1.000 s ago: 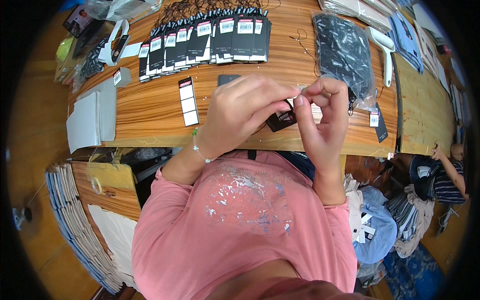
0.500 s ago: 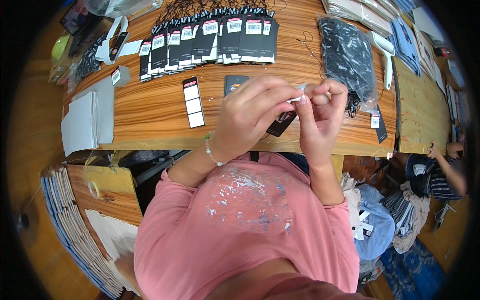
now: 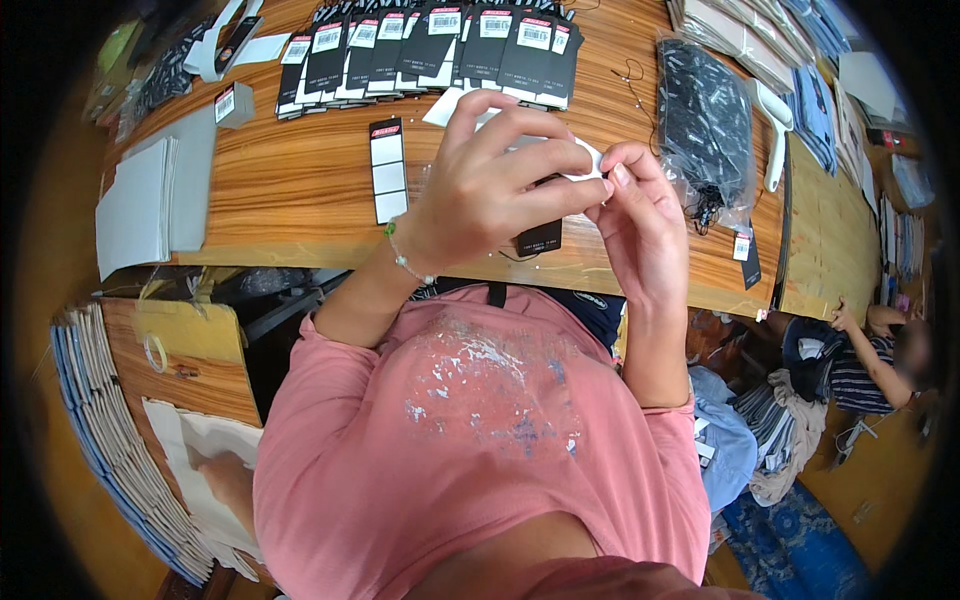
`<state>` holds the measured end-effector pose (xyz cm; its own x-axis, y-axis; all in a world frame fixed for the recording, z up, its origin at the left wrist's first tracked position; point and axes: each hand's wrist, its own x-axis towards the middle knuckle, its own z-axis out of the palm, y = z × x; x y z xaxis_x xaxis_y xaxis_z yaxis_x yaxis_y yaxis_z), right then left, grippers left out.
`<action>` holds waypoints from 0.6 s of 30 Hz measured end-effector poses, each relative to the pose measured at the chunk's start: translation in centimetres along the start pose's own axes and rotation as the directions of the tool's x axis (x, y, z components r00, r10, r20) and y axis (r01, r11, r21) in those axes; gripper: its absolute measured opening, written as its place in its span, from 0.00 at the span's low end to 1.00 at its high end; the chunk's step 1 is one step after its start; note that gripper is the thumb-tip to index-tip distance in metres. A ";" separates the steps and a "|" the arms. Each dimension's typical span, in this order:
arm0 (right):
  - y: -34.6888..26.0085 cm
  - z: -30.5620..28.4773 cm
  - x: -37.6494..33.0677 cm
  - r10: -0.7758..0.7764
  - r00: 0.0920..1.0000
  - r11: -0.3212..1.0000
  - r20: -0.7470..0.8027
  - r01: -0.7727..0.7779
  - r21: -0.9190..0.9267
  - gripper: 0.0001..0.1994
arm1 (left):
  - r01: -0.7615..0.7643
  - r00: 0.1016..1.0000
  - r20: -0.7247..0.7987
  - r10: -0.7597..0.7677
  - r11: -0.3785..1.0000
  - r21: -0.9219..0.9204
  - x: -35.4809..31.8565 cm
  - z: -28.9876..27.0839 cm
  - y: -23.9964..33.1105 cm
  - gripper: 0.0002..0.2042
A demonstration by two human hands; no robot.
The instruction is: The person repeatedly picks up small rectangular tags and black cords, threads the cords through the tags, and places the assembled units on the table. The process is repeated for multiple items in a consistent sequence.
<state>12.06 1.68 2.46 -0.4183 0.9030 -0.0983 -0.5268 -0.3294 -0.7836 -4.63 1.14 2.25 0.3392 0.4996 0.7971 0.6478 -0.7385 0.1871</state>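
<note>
Over table edge, head view: my left hand (image 3: 480, 185) and right hand (image 3: 640, 225) meet, fingertips pinched shut on a small white paper tag piece (image 3: 590, 160).
Below hands: black rectangular card hang tag (image 3: 538, 238) dangles over the wooden table (image 3: 290, 190).
Technique, my judgement: keep both pinches close together and firm, feeding slowly.

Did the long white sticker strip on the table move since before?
No. The white sticker strip lies in the same spot on the wooden table, just below the row of black tags. Only the head camera shifted.
</note>
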 end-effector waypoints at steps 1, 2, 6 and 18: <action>0.0 0.0 -0.1 0.021 0.999 1.000 -0.030 -0.021 -0.005 0.04 | -0.012 1.000 0.016 0.012 1.000 -0.001 0.0 -0.1 -0.1 0.09; 0.1 0.0 -0.1 0.011 0.999 0.999 -0.042 -0.013 -0.042 0.04 | -0.023 0.999 0.032 0.023 1.000 -0.003 -0.1 0.0 -0.1 0.09; 0.2 -0.3 -0.1 -0.150 0.985 0.958 -0.082 0.124 -0.257 0.05 | -0.072 0.997 0.030 0.072 0.997 0.009 0.1 0.3 -0.1 0.08; -2.4 -0.7 0.5 -0.388 0.918 0.903 0.079 0.396 -0.168 0.06 | 0.153 0.988 0.058 -0.142 0.929 -0.337 -1.1 1.4 -2.0 0.07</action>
<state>13.64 3.15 3.81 -0.2385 0.9352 0.2619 -0.5170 0.1060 -0.8494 -5.35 2.65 0.21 0.2829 0.6244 0.7281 0.4241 -0.7623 0.4889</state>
